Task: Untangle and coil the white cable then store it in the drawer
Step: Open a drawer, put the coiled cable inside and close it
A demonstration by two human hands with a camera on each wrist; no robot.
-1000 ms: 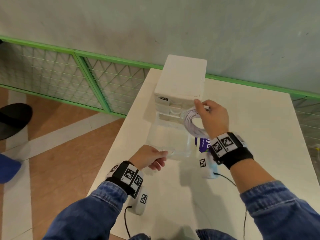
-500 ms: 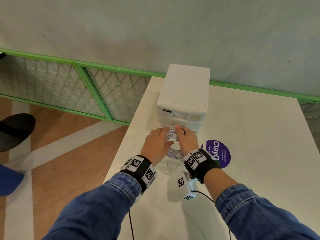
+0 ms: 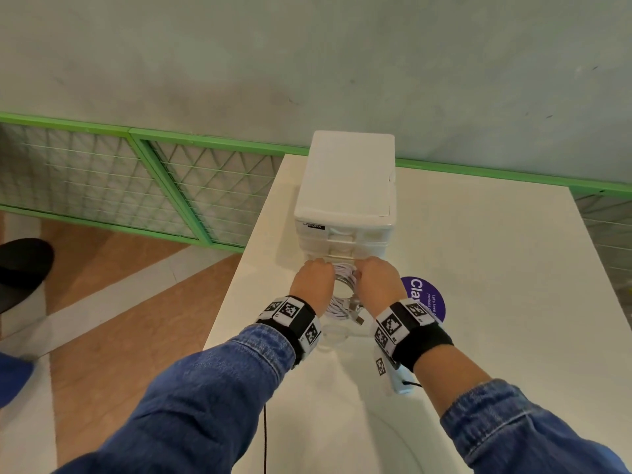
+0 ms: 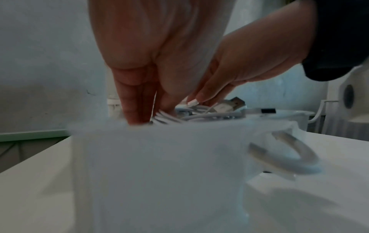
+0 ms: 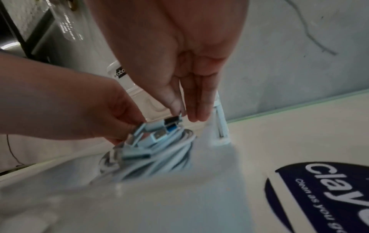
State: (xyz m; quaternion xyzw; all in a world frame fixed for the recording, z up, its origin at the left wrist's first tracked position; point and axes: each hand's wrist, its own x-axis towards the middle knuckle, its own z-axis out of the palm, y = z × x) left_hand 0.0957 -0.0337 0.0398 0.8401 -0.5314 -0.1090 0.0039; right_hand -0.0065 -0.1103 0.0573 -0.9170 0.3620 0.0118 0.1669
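Observation:
The white cable (image 3: 343, 291) is coiled and sits low in the pulled-out translucent drawer (image 3: 337, 333) of the white drawer unit (image 3: 345, 196). My left hand (image 3: 313, 278) holds the coil's left side, thumb and fingers pinching the loops (image 5: 151, 151). On the right side, my right hand (image 3: 378, 282) points its fingers (image 5: 196, 108) down and pinches the plug end (image 5: 171, 120). In the left wrist view the coil and a USB plug (image 4: 227, 106) show just above the drawer's front wall (image 4: 159, 157), which hides the rest.
A round purple sticker (image 3: 429, 299) lies on the white table (image 3: 496, 302) right of the drawer. The table's left edge drops to the floor (image 3: 113, 302) close by my left arm. A green mesh fence (image 3: 164, 186) and a wall stand behind.
A second ago my right hand held the coil up beside the unit while my left held the drawer. Both hands have since come together and lowered the coil into the drawer.

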